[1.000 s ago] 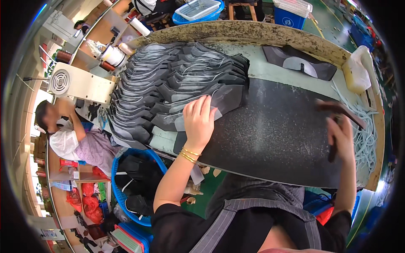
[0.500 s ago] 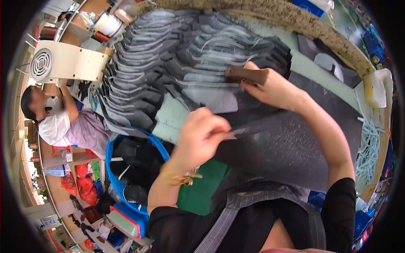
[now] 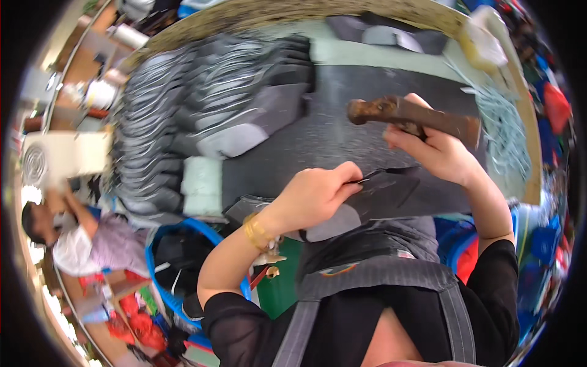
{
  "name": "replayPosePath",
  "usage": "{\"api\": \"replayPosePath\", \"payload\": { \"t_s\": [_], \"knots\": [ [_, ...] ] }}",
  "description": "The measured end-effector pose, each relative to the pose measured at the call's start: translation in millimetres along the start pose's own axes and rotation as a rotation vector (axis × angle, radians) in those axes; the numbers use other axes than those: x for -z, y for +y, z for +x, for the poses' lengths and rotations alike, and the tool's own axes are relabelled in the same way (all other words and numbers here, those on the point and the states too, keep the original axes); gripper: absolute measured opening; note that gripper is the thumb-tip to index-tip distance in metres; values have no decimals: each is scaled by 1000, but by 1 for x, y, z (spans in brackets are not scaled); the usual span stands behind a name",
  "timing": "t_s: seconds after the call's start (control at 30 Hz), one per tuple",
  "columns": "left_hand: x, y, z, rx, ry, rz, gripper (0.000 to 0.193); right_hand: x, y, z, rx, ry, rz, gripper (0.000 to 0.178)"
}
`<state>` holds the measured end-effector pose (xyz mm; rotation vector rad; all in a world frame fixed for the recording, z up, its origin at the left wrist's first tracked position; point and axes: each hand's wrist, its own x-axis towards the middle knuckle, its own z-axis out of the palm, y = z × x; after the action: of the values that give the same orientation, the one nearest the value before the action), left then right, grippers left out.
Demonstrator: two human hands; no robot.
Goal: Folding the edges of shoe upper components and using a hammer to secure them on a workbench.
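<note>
My right hand (image 3: 439,150) is closed round a rusty hammer (image 3: 391,111), held above the black work mat (image 3: 342,110) with its head lying crosswise. Nearer to me, my left hand (image 3: 315,194) pinches the edge of a dark, flat shoe-upper piece (image 3: 391,197) with a light grey patch. That piece is by the table's near edge, partly hidden behind the left hand. Beyond the left hand, overlapping rows of similar dark and grey shoe-upper pieces (image 3: 211,92) cover the left part of the table.
Another cut piece (image 3: 391,37) lies along the far edge. Tangled pale strips (image 3: 504,125) and a translucent container (image 3: 483,46) are at the right. A blue basket (image 3: 156,287) with dark pieces stands lower left. A person (image 3: 110,241) is beside a cream machine (image 3: 79,153).
The view has swung, so the rows appear further left. My left hand and the dark piece are now at the near edge, apart from the rows. The hammer stays in my right hand.
</note>
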<state>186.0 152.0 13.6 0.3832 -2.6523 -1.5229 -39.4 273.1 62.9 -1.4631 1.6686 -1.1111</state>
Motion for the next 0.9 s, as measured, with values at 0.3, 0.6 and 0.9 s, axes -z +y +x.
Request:
{"api": "replayPosePath", "payload": {
  "t_s": [0.3, 0.6, 0.9],
  "knots": [
    [-62, -13, 71, -198, 49, 221, 23, 14, 34, -109, -313, -87, -309, 30],
    [-52, -10, 100, -259, 31, 359, 10, 27, 42, -103, -92, -156, -397, 25],
    [-44, -12, 92, -526, 80, 551, 14, 43, 39, -74, -216, -51, -431, 24]
  ]
}}
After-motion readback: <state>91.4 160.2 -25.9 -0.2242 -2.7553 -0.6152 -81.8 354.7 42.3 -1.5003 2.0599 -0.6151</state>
